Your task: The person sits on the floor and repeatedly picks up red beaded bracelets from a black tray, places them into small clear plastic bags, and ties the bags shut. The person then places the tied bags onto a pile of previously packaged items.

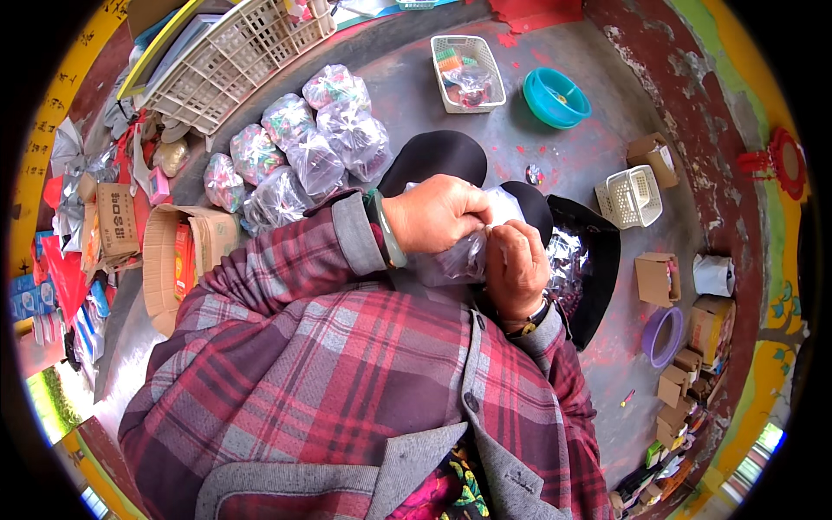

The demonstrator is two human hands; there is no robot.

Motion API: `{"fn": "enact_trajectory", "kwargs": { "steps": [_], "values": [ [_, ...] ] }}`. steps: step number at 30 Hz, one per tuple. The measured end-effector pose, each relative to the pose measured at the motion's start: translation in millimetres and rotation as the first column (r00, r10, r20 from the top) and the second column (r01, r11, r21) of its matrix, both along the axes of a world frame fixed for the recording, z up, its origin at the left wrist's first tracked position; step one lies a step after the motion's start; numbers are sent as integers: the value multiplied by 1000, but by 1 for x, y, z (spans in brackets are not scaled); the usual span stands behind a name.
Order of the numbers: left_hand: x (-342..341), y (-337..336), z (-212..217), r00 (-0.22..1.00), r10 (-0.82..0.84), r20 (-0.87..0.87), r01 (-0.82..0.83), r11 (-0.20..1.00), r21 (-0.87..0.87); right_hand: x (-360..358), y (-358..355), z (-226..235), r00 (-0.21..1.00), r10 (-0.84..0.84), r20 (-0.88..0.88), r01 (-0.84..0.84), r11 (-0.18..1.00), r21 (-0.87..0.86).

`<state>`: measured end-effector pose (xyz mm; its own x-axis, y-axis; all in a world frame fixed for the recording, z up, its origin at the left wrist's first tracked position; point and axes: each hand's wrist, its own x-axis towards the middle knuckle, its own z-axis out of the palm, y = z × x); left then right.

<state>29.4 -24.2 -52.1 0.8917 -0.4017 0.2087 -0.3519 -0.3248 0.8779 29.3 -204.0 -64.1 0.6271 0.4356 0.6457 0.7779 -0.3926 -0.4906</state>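
Left hand [438, 212]: fingers curled inward, thumb and forefinger pinched on the gathered plastic of a clear bag [455, 262]. Right hand [518, 269]: fingers folded tight, tips at the same gathered part, just beside the left's. Bag sits between the hands, over the person's lap, close to the black-clad knees [440, 158].

Status, judged from the layout: about seven filled, clear bags [351, 139] lie heaped on the floor to the person's left, apparently finished. The bag in hand seems to be at its closing stage, though not yet set down. Small shiny pieces [568, 258] remain in a black-edged holder [602, 282] beside the right knee; these appear unbagged.

Farther out: brown carton [217, 232] by the heap; white basket [475, 108] and teal basin [537, 111] ahead.

Not resolved: fingers cover the bag's neck, so whether a knot or tie exists cannot be told. Contents of the held bag are blurred by glare and partly behind the left hand. Holder's near side is cut off by the right forearm.
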Motion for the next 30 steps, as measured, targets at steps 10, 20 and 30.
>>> {"fn": "enact_trajectory", "kwargs": {
  "steps": [10, 20, 30],
  "values": [
    [-10, -12, 2, 986, 167, -2, -167, 986, 8, 1, 0, 1, 1000, 17, 22, -16, 998, -52],
    [-12, -17, -5, 964, 251, 84, -255, 966, 43, -4, -6, 9, 984, 178, 12, -174, 970, -170],
    [-28, -28, 23, 986, 142, 92, -167, 892, 419, -5, -48, 16, 978, -35, -205, 25, 998, -51]
  ]
}}
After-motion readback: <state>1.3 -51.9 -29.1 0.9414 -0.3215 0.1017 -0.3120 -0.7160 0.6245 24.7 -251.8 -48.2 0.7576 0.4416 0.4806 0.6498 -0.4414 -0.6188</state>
